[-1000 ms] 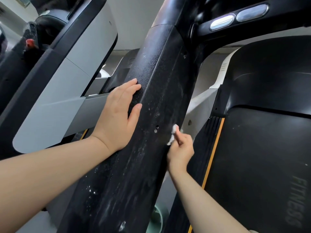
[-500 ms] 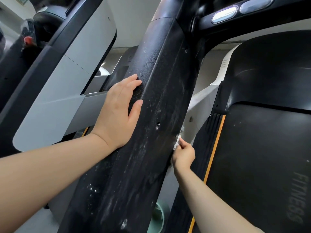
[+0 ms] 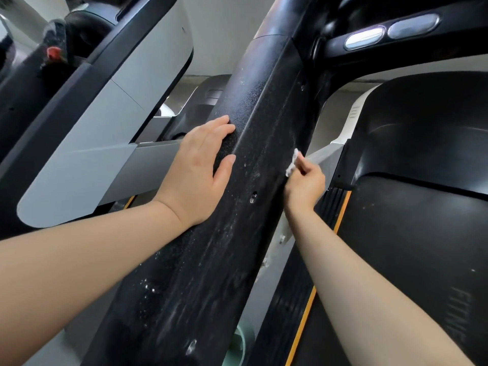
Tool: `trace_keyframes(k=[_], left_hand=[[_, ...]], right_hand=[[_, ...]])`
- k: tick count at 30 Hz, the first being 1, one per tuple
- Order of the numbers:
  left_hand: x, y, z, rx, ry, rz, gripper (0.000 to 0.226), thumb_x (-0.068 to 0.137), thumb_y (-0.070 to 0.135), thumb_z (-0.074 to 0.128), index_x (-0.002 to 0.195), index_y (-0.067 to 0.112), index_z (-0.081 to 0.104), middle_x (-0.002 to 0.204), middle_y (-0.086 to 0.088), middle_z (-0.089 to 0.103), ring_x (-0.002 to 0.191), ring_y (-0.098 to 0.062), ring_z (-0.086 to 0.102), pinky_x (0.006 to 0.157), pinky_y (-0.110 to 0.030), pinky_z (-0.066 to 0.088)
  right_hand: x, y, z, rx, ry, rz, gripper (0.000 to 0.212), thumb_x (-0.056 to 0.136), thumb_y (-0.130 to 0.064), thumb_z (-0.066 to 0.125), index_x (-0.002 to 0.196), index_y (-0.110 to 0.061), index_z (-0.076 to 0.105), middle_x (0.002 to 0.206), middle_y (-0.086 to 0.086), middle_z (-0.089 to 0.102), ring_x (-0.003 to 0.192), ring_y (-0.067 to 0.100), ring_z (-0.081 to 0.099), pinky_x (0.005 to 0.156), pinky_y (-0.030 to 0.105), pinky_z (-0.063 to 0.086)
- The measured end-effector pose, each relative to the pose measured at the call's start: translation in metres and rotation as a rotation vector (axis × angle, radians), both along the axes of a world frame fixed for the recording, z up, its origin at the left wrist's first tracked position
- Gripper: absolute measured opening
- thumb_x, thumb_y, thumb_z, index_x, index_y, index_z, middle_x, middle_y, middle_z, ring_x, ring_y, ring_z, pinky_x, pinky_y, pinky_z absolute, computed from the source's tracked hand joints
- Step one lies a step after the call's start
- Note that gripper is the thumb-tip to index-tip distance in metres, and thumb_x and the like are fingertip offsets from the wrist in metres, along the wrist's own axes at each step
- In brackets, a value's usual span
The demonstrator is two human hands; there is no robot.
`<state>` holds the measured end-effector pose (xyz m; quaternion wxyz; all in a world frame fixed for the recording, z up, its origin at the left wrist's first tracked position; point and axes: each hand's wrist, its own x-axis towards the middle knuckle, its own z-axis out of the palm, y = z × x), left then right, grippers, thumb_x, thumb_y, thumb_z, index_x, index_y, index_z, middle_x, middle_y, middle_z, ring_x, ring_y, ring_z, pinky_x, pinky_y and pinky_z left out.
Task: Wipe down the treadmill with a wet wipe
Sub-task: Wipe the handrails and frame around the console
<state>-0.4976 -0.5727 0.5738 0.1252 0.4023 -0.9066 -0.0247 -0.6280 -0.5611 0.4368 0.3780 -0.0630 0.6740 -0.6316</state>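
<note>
A wide black treadmill upright [image 3: 237, 233] slants from the bottom centre to the top of the view, its textured face streaked with white residue. My left hand [image 3: 198, 170] rests flat on its left side, fingers straight. A small white wet wipe [image 3: 292, 162] is pinched in my right hand [image 3: 306, 186], which presses it against the upright's right edge. Most of the wipe is hidden by my fingers.
The black running belt [image 3: 412, 260] with an orange side stripe [image 3: 303, 320] lies to the right. A handrail with two oval sensor pads [image 3: 390, 33] crosses the top right. A neighbouring grey and black machine [image 3: 105, 107] stands at the left.
My right hand has slid the wipe up along the upright's right edge after dipping lower half a second ago. My left hand has stayed in place.
</note>
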Motion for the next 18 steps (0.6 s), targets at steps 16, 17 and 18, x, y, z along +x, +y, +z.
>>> trace_keyframes(k=[16, 17, 18], left_hand=[[0.015, 0.010, 0.025, 0.145, 0.176, 0.095, 0.037, 0.099, 0.015, 0.043, 0.135, 0.010, 0.048, 0.144, -0.003, 0.044, 0.135, -0.015, 0.036, 0.110, -0.021, 0.022], [0.021, 0.011, 0.029, 0.145, 0.196, 0.135, 0.036, 0.099, 0.015, 0.042, 0.134, 0.010, 0.049, 0.142, -0.002, 0.046, 0.133, -0.015, 0.038, 0.107, -0.019, 0.023], [0.027, 0.012, 0.031, 0.156, 0.206, 0.179, 0.036, 0.099, 0.016, 0.041, 0.134, 0.011, 0.049, 0.141, -0.002, 0.048, 0.131, -0.014, 0.040, 0.104, -0.017, 0.024]], right_hand=[[0.024, 0.021, 0.089, -0.349, 0.501, 0.141, 0.021, 0.095, -0.008, 0.054, 0.107, -0.012, 0.071, 0.074, -0.015, 0.043, 0.070, -0.011, 0.051, 0.071, -0.003, 0.030], [0.020, 0.015, 0.095, -0.336, 0.535, 0.149, 0.022, 0.095, -0.008, 0.053, 0.107, -0.009, 0.071, 0.074, -0.015, 0.042, 0.069, -0.009, 0.050, 0.071, -0.003, 0.029], [0.022, 0.016, 0.100, -0.339, 0.573, 0.179, 0.022, 0.095, -0.008, 0.053, 0.107, -0.008, 0.071, 0.075, -0.015, 0.042, 0.069, -0.009, 0.049, 0.072, -0.004, 0.028]])
